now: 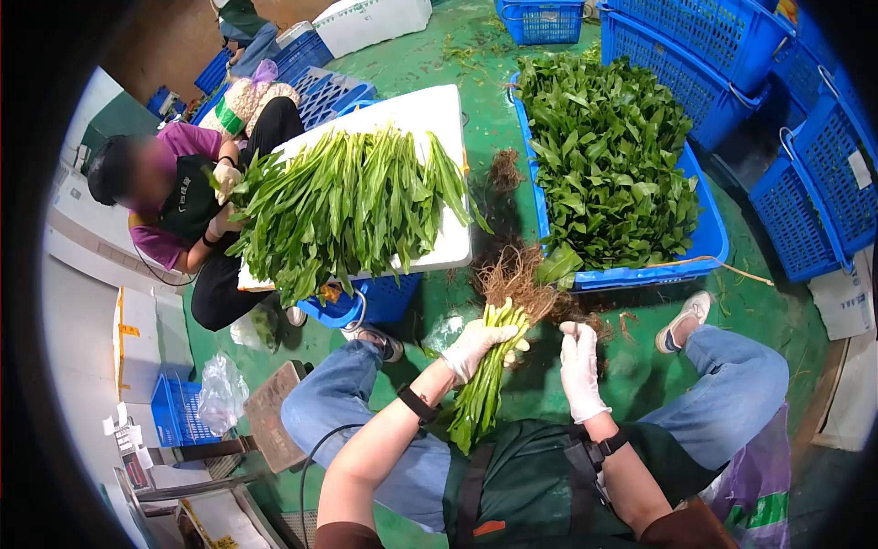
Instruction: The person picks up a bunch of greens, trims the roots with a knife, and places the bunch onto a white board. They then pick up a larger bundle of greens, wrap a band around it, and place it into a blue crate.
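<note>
My left hand, in a white glove, is wrapped round a bunch of leafy greens. Its pale stems point away from me, ending in a tangle of brown roots, while the leaves hang toward my lap. To the right of the bunch is my gloved right hand, apart from the stems. Its fingers are pressed together near the roots; what they pinch, if anything, is too small to make out. More greens lie spread on a white foam board ahead on the left.
A blue crate packed with upright greens stands ahead on the right. Stacked blue baskets rise behind it. Loose roots litter the green floor. At left a co-worker with gloved hands sits by the board.
</note>
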### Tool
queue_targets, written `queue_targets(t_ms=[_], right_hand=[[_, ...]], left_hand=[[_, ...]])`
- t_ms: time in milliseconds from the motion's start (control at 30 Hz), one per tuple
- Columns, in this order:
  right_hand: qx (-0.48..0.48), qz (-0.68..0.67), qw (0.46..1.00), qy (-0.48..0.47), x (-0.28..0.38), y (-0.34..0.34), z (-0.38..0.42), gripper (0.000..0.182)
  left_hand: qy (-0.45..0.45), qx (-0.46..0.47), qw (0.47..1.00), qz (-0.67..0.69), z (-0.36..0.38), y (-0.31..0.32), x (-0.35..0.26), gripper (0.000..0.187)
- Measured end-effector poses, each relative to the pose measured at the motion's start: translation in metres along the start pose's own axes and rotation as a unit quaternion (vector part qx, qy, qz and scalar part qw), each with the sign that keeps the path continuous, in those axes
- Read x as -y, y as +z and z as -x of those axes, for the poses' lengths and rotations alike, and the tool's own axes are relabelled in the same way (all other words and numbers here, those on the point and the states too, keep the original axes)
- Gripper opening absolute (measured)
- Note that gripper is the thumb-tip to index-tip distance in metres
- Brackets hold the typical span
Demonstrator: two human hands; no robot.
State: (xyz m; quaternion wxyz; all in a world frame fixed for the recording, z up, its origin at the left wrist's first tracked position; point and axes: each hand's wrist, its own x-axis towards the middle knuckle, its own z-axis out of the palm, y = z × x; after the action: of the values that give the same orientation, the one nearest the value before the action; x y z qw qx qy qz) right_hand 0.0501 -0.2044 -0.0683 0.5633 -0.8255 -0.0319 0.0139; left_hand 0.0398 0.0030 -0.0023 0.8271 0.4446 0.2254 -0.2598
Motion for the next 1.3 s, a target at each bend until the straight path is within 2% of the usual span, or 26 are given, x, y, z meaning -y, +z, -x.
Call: queue_targets(t_ms=[33,100,133,233,467,567,633,700,733,767,800,867,900,933,1000,1033,1167,1300], right_hand=[[0.000,0.000,1.000,0.000,0.012,-0.004,0.000,0.018],[0.090,0.031,0.993,-0.072,0.037,-0.014,0.005,0.015],[0.090,0.031,0.993,-0.071,0.042,-0.013,0.007,0.015],[0.059,0.159,0.974,-0.153,0.048,-0.008,0.010,0.010],[0.050,0.188,0.967,-0.163,0.041,0.000,0.008,0.010],[0.044,0.185,0.962,-0.195,0.040,0.002,0.007,0.010],[0.051,0.194,0.967,-0.157,0.019,0.005,0.008,0.010],[0.168,0.296,0.940,-0.027,-0.041,-0.001,0.015,0.012],[0.234,0.329,0.914,0.035,-0.065,-0.006,0.017,0.013],[0.240,0.321,0.911,0.100,-0.072,-0.005,0.015,0.015],[0.239,0.322,0.910,0.102,-0.065,-0.003,0.013,0.015],[0.105,0.160,0.981,0.011,-0.019,-0.008,0.003,0.016],[0.099,0.087,0.991,-0.001,0.018,-0.016,-0.002,0.012],[0.100,0.087,0.991,-0.002,0.029,-0.016,-0.003,0.012],[0.024,0.080,0.981,-0.177,0.042,-0.017,-0.004,0.008],[0.026,0.136,0.968,-0.207,0.050,-0.021,-0.003,0.011],[0.055,0.211,0.956,-0.198,0.047,-0.020,-0.001,0.016],[0.064,0.212,0.956,-0.190,0.042,-0.020,-0.001,0.017]], left_hand=[[-0.004,-0.005,1.000,0.000,0.002,0.001,-0.003,0.030],[-0.015,-0.005,1.000,0.010,0.003,0.002,-0.004,0.030],[-0.017,-0.005,1.000,0.010,0.002,0.002,-0.002,0.030],[-0.017,-0.011,1.000,0.009,0.001,0.004,0.002,0.027],[-0.048,0.021,0.997,0.061,0.000,0.008,0.011,0.032],[-0.057,0.048,0.994,0.078,0.001,0.006,0.011,0.033],[-0.067,0.073,0.990,0.096,0.005,0.005,0.011,0.033],[-0.043,0.139,0.987,0.073,0.011,0.009,0.000,0.032],[-0.052,0.128,0.990,0.027,0.016,0.013,-0.006,0.034],[-0.049,0.119,0.992,0.007,0.021,0.015,-0.015,0.035],[-0.046,0.110,0.993,-0.006,0.024,0.017,-0.017,0.036],[-0.028,0.114,0.993,0.020,0.014,0.009,-0.007,0.039],[-0.042,0.092,0.995,0.004,0.015,0.011,-0.008,0.037],[-0.041,0.091,0.995,0.004,0.014,0.010,-0.007,0.037],[-0.056,0.064,0.995,-0.043,0.014,0.008,-0.002,0.035],[-0.056,0.072,0.995,-0.032,0.014,0.009,0.001,0.034],[-0.075,0.070,0.994,-0.033,0.015,0.013,0.003,0.033],[-0.087,0.066,0.993,-0.035,0.015,0.018,0.002,0.032]])
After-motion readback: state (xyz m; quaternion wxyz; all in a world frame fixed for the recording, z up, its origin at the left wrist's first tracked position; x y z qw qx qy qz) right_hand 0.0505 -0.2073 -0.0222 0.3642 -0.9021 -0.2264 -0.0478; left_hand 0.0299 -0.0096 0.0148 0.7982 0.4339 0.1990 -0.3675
